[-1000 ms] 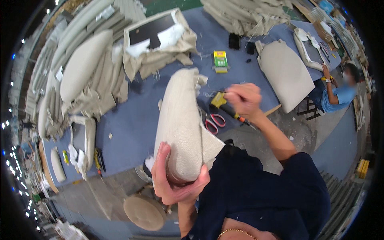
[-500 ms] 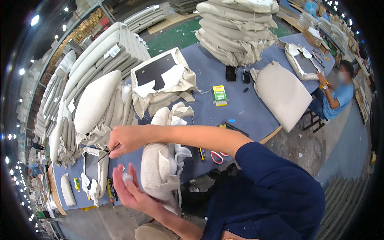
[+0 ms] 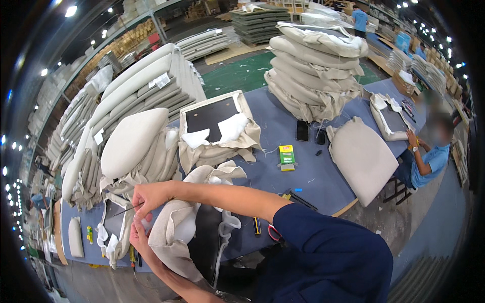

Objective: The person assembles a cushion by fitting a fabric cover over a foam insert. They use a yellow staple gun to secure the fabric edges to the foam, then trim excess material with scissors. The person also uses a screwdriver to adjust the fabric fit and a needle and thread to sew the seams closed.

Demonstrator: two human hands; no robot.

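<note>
My right hand point(image 3: 149, 198) is closed around a thin dark rod-like tool point(image 3: 125, 209) whose end sticks out to the left; its exact kind is unclear. Just below, my left hand point(image 3: 140, 233) has its fingers curled in against the right one. Whatever they pinch is too small to make out. Beneath my right forearm, a beige upholstered cushion point(image 3: 172, 247) stands tilted between my arms. Its fabric edge is loose, white padding point(image 3: 185, 230) shows, and a dark panel point(image 3: 204, 242) is exposed. Left of my hands lies another beige cushion frame point(image 3: 123, 242) with white padding.
On the blue table are a padded seat point(image 3: 243, 103), a small green-yellow box point(image 3: 286, 157), phones point(image 3: 302, 131), red-handled scissors point(image 3: 274, 233) and a beige cushion point(image 3: 361, 159). Cushion stacks point(image 3: 316, 76) rise behind. A co-worker in blue point(image 3: 429, 164) sits at right.
My hands have come together; the left hand's spread fingers have curled in. The cushion has tilted so its dark panel shows. The whole view has shifted.
</note>
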